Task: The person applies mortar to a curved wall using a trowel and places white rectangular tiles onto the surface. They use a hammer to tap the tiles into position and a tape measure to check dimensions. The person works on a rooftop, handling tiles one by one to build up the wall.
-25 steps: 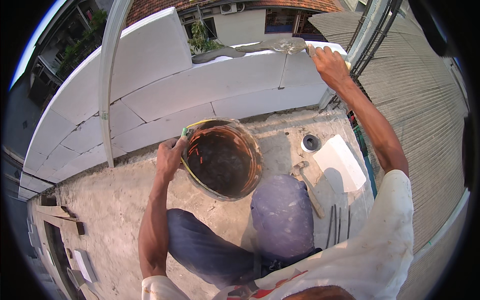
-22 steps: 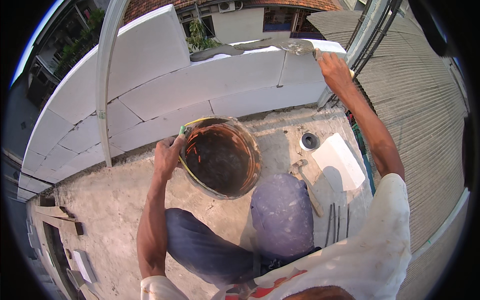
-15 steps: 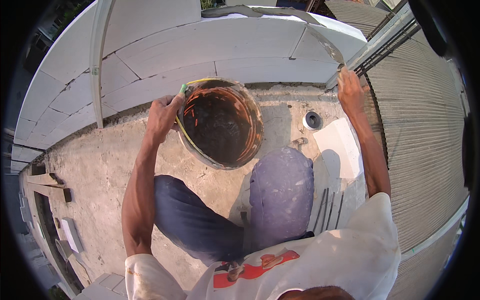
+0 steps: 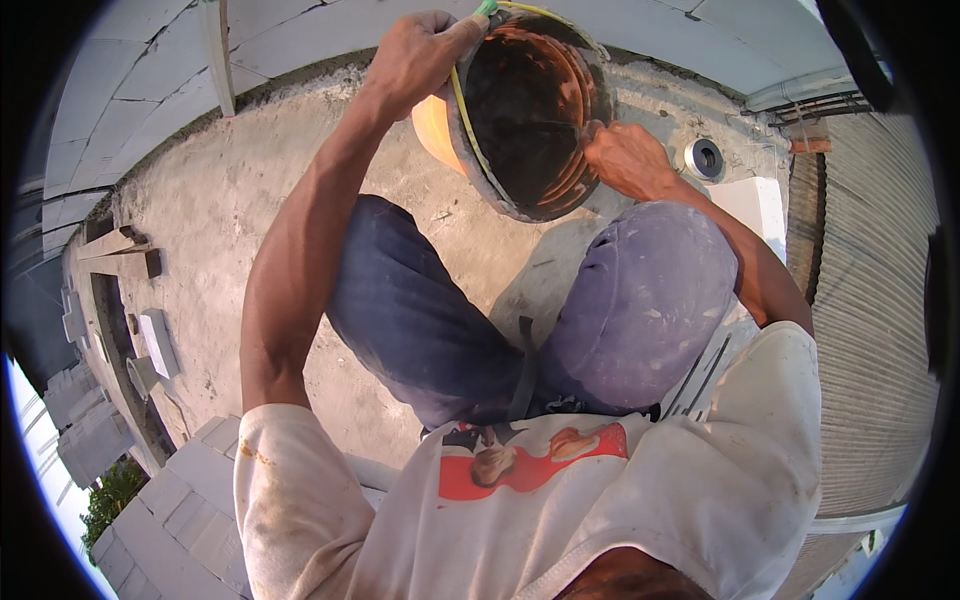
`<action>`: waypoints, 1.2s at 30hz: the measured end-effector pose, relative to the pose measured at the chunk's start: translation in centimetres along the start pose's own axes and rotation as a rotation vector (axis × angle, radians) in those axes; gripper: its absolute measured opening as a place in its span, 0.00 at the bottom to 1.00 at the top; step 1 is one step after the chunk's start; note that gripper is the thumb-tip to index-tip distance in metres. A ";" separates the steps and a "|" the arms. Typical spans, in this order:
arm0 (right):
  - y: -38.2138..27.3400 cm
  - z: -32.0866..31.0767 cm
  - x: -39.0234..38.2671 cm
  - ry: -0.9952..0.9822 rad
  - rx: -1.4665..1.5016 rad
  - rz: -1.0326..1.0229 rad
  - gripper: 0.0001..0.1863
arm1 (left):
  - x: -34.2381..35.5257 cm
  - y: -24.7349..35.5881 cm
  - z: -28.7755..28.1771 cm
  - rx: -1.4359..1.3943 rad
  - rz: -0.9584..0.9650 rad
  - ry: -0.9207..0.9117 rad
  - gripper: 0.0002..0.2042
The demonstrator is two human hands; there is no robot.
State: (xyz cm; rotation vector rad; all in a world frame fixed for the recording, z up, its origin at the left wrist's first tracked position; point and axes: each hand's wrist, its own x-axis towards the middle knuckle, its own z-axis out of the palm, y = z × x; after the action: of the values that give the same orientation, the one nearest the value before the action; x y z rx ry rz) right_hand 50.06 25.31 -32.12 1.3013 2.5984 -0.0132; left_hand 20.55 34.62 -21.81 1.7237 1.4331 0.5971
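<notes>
The scene is lit by strong, warm daylight. Direct sun is received on the concrete floor (image 4: pixel 230 200) at centre left, and a soft-edged shadow is cast across it at centre, just below the bucket (image 4: pixel 525 110). The bucket's interior is left dark, with detail lost. Mild glare is seen on the white block (image 4: pixel 750 205) at upper right. Heavy fisheye distortion is present: straight edges are bent near the rim, and the corners are masked in black. Focus is sharp at centre; slight softness is noted toward the edges.
</notes>
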 end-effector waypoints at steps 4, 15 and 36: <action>-0.5 -1.6 -1.2 -0.116 -0.044 -0.178 0.09 | -0.2 -0.5 -0.1 -0.097 -0.041 0.012 0.25; -0.9 -4.9 -1.9 -0.285 0.981 -0.014 0.21 | 0.5 -1.5 -0.4 -0.186 -0.023 0.037 0.24; 28.7 -17.2 -15.0 0.592 0.343 0.507 0.18 | 0.5 -2.5 -1.8 -0.268 -0.114 0.133 0.20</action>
State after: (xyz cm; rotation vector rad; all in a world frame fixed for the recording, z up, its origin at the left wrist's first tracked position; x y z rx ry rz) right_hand 77.90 32.78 -9.39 2.3688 2.6934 0.0179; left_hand 17.85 35.68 -22.84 1.4057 1.4584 0.8141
